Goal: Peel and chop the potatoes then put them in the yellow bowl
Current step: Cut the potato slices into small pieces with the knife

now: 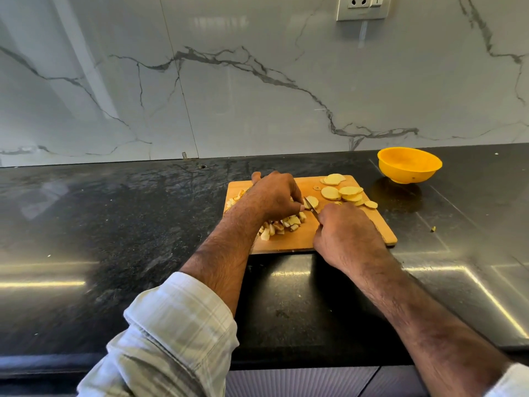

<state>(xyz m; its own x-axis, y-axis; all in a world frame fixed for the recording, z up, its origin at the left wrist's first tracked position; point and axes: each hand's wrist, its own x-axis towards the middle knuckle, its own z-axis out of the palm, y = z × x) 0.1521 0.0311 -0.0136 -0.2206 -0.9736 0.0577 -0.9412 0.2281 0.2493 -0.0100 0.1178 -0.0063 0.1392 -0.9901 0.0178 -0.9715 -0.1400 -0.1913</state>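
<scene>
Head view, potato slice (312,201) between hands, left hand (274,197) pinching, right hand (347,234) beside

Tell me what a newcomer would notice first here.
Probably the two hands at work on the wooden cutting board in the middle of the dark counter: the left hand pins a potato slice while the right hand holds a knife to it. Next, the yellow bowl beyond the board's right end.

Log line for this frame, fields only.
phase: chopping | left hand: holds potato slice | right hand: grips knife | yellow bowl: empty
</scene>
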